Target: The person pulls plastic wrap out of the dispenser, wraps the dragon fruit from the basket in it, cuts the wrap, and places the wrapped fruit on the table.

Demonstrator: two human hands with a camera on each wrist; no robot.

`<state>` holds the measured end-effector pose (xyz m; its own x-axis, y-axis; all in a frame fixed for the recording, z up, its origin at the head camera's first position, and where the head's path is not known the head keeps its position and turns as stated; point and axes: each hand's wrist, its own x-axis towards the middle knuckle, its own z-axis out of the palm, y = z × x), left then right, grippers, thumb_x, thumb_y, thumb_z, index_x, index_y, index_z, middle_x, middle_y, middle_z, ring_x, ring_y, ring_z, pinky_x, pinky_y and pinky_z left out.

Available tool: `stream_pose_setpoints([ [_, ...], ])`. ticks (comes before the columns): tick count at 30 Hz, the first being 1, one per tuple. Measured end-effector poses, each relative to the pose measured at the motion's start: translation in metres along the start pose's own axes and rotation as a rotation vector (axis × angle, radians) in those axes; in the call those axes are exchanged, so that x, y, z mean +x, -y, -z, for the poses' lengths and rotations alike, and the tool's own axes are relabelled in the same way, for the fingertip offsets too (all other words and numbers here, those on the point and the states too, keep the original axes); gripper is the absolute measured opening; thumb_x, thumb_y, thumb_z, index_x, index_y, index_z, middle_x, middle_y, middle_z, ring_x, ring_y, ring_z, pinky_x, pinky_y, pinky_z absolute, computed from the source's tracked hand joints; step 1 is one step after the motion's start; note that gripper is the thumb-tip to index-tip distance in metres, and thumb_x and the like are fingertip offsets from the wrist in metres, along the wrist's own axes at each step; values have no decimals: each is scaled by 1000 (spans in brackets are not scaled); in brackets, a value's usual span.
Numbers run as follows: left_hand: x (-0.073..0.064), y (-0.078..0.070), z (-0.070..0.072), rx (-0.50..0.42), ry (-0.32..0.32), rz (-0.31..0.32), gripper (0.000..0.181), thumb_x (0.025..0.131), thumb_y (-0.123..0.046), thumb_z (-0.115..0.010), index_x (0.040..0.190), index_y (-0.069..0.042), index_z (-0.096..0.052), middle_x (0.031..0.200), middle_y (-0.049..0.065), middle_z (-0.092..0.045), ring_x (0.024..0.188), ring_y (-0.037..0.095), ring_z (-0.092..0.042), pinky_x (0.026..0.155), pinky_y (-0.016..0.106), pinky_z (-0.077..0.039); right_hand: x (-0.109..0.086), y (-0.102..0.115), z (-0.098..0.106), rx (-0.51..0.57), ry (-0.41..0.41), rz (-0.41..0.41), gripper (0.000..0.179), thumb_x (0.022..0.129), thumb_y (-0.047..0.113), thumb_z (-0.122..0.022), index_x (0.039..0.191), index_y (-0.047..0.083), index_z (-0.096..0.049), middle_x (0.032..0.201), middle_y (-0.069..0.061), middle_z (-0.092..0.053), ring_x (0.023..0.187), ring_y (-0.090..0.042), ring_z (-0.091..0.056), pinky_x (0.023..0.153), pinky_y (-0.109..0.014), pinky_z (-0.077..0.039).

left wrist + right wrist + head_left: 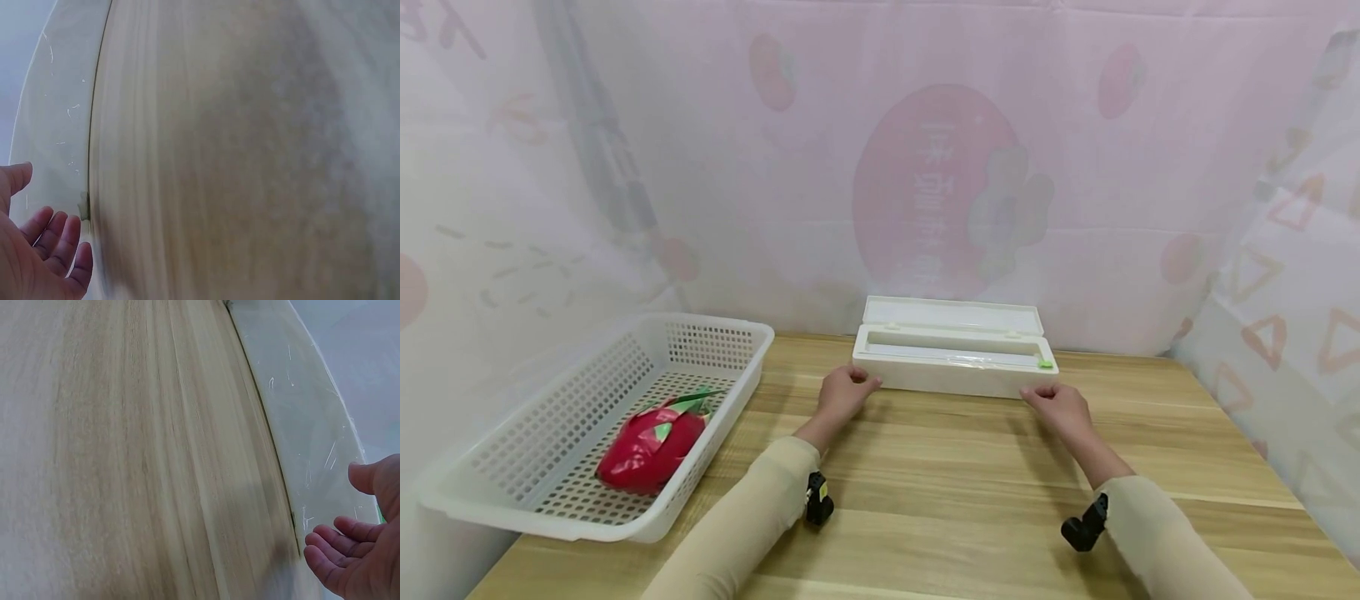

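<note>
A long white cling film dispenser [951,382] sits at the back of the table, its hinged lid [951,315] raised toward the curtain. Along the dispenser's front rim lies a shiny strip, with a small green slider [1045,364] at the right end. My left hand [841,398] is at the dispenser's front left corner, thumb and fingers apart. At the front right corner is my right hand [1063,407], its fingertips right by the box. Both wrist views show relaxed, slightly bent fingers beside the dispenser's scratched front face, with nothing gripped between thumb and fingers.
To the left stands a white perforated plastic basket [748,367] holding a red dragon fruit [647,450] with green leaf tips. Wood-grain tabletop [940,500] stretches between my forearms. A printed pink curtain [820,250] hangs right behind the dispenser.
</note>
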<state>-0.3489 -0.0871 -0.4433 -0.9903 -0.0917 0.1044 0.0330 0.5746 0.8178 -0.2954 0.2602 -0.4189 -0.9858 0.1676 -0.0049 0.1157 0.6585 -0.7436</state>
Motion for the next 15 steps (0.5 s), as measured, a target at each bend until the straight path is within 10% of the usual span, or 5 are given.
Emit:
stream_pose_setpoints([
  [15, 3, -1, -6, -55, -20, -20, 21, 86, -26, -74, 90, -5, -72, 86, 4, -68, 76, 19, -57, 70, 33, -47, 10, -5, -8, 44, -86, -22, 42, 93, 34, -64, 108, -6, -66, 103, -18, -65, 91, -28, -55, 75, -36, -45],
])
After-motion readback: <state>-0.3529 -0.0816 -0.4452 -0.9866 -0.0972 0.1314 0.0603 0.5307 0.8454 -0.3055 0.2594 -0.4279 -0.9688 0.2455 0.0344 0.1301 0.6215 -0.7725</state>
